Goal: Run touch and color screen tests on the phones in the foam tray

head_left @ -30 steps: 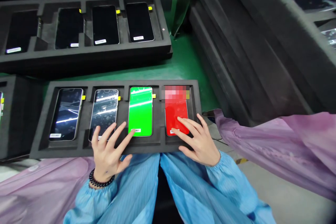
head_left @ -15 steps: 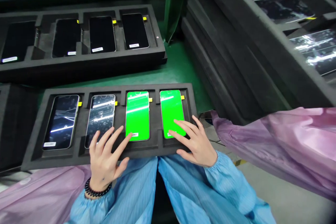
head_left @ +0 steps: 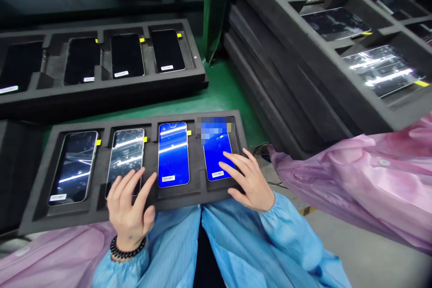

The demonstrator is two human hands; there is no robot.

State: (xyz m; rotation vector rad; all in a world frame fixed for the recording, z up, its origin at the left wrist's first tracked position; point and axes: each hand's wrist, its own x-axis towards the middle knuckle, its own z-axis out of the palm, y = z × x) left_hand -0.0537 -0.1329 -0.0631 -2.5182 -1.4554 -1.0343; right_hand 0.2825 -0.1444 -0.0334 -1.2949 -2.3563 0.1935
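From my remote view I'm reading the black foam tray (head_left: 101,213) as lying across the blue-clad lap (head_left: 175,243), its front edge toward the body, which is putting all four phones within reach of my left hand (head_left: 130,209) and right hand (head_left: 251,184). The foam is doing the holding: each phone is sitting in its own recess, kept apart from its neighbours by raised walls, with a small yellow tab (head_left: 145,139) beside its upper right corner. Toward the tray's right end, the third phone (head_left: 173,155) and fourth phone (head_left: 216,157) are lighting up blue, though the upper part of the fourth is pixelated out. Nearer the left end, the first phone (head_left: 72,167) and second phone (head_left: 124,162) are showing dark, reflective glass.

My left hand is staying open, its fingers (head_left: 133,180) loosely spread over the lower end of the second phone, the index finger just beside the third phone's left edge. My right hand is open too, its fingertips (head_left: 225,166) lying on the lower right of the fourth phone's screen, its thumb on the foam near the tray's front edge. Neither hand is pinching anything. Beyond the tray, a second foam tray (head_left: 101,94) is carrying four dark phones beside a green mat (head_left: 216,99), while a stack of loaded foam trays (head_left: 270,99) is rising at the right.
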